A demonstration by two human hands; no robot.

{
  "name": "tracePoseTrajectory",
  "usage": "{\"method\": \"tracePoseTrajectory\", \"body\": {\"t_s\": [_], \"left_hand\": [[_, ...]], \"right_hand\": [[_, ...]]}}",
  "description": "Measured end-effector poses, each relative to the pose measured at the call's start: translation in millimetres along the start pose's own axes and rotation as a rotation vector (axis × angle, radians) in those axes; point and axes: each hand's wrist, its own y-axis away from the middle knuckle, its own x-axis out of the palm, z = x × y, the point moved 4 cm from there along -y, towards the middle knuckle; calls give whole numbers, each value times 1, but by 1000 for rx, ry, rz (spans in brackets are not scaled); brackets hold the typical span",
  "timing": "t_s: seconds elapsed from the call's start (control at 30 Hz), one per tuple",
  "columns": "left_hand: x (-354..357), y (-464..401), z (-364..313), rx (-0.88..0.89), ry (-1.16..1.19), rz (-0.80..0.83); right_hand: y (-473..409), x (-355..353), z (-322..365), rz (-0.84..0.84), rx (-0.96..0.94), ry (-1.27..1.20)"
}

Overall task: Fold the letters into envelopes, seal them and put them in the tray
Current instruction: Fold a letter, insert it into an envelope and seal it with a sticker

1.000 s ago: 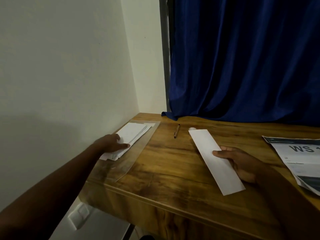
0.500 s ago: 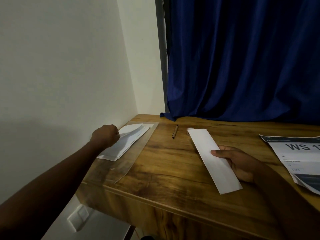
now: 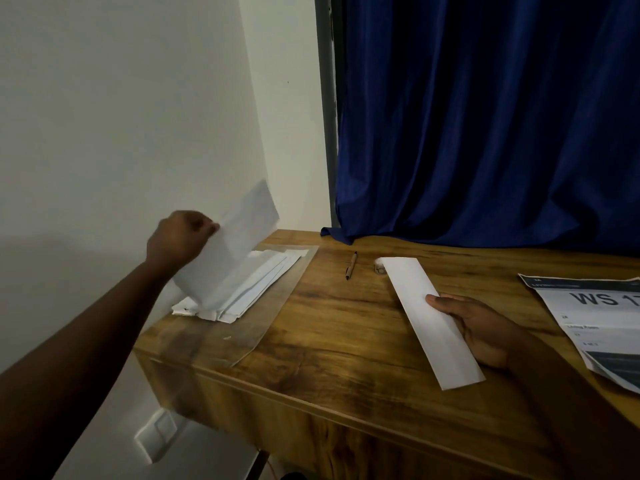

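The left hand (image 3: 180, 239), which was lying on the pile of envelopes (image 3: 258, 282) before, is now lifting one thin white envelope (image 3: 235, 247) above it, pinching its edge. The right hand (image 3: 485, 327) is still gripping the long folded letter (image 3: 429, 317), flat and smooth, on the glossy wooden table (image 3: 339, 317).

The desk (image 3: 346, 327) is glossy grained wood. The envelopes (image 3: 256, 282) are matt paper on a clear plastic sheet (image 3: 277, 327). The curtain (image 3: 485, 116) is blue cloth.

The lifted envelope (image 3: 239, 244) is motion-blurred; the printed sheet (image 3: 595, 323) runs off frame.
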Motion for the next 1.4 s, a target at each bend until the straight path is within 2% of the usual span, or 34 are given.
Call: {"method": "tracePoseTrajectory", "body": {"t_s": [0.07, 0.1, 0.17, 0.23, 0.33, 0.47, 0.6, 0.67, 0.77, 0.8, 0.87, 0.9, 0.97, 1.0, 1.03, 1.07, 1.1, 1.2, 1.23, 1.3, 1.4], "left_hand": [[-24, 3, -12, -17, 365, -113], [-30, 7, -18, -66, 602, -117], [-31, 24, -36, -151, 1007, -12], [-19, 46, -59, -174, 1262, 124], [14, 90, -90, -290, 1525, 213], [69, 163, -139, -493, 1789, 342], [97, 214, -179, -697, 1963, 402], [105, 233, -191, -752, 1925, 451], [113, 265, -204, -818, 1862, 533], [111, 277, -209, -826, 1853, 611], [104, 299, -216, -812, 1747, 869], [96, 306, -217, -746, 1628, 1039], [79, 316, -212, -488, 1283, 1411], [70, 318, -209, -300, 1102, 1549], [63, 317, -206, -90, 954, 1588], [58, 311, -207, 111, 854, 1522], [57, 304, -210, 273, 790, 1383], [70, 271, -222, 565, 557, 864], [79, 262, -227, 658, 479, 759], [103, 248, -232, 809, 310, 653], [127, 237, -227, 864, 129, 662]], "right_hand": [[1, 3, 0, 4, -11, -3], [3, 5, 2, -4, -22, 6], [5, 9, 2, -41, -38, 22], [6, 10, 3, -52, -64, 41], [12, 13, 5, -40, -208, 164], [32, 16, 9, -164, -386, 367], [62, 19, 11, -47, -387, 97], [78, 16, 15, -53, -391, 60], [88, 7, 16, -152, -366, 179], [89, 1, 16, -188, -347, 200], [96, -10, 16, -218, -243, 246], [99, -17, 14, -201, -177, 269], [106, -27, 12, -168, -54, 339], [107, -31, 10, -169, -7, 369], [108, -34, 8, -170, 27, 389], [107, -36, 7, -179, 48, 396], [105, -36, 6, -181, 53, 392], [99, -33, 2, -158, 63, 308], [98, -31, 2, -141, 65, 272], [96, -25, 0, -87, 65, 197], [97, -5, -2, -21, 48, 135]]}}
